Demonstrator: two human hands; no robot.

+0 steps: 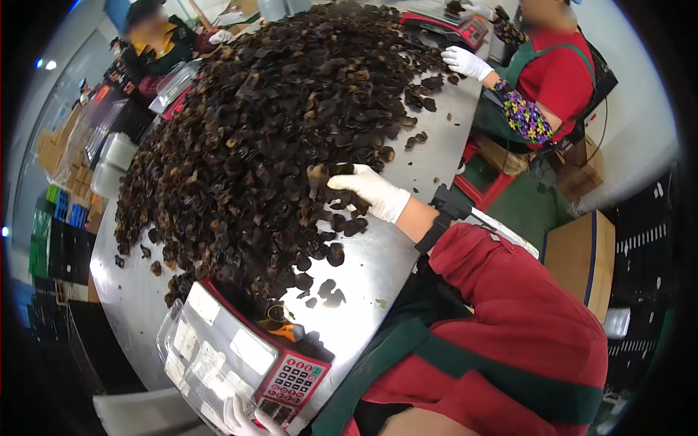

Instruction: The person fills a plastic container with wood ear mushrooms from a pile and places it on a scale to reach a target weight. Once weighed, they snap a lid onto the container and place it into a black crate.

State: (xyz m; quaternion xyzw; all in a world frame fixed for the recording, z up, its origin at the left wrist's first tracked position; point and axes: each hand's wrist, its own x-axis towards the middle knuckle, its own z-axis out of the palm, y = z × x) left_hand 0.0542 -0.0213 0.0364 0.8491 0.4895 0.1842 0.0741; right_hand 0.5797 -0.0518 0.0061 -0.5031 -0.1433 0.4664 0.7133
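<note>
Reaching hand: the right hand (372,192), in a white glove, is at the near edge of the heap, thumb out and fingers partly curled in a narrow shape among the dark pieces (254,131); whether it grips one is hidden.
Other hand: the left hand (249,420), also gloved, is at the lower edge of the view with its fingers against the near scale (291,389) and beside the clear container (211,370); it is cut off, so I cannot tell how wide it is or whether it holds anything.
Dark pieces: piled in a broad, high heap over most of the metal desk (389,254), with loose ones scattered between the right hand and the near scale.
Near scale: red, with a keypad on its right part, at the near end of the desk; the clear container overlaps its left part.
Orange tool (289,332): just behind the keypad, near the edge of the pieces.
Green scrap (382,303): on the bare metal, apart from the heap.
Far scale (447,27): red, at the far right of the heap, with some pieces on top.
Co-worker at right: a gloved hand (466,62) rests near the desk edge, below a flowered sleeve (527,116).
Co-worker at upper left: a person (156,51) in a dark cap, beyond the heap.
Floor side: a cardboard box (568,254) and a red stool (491,192).
</note>
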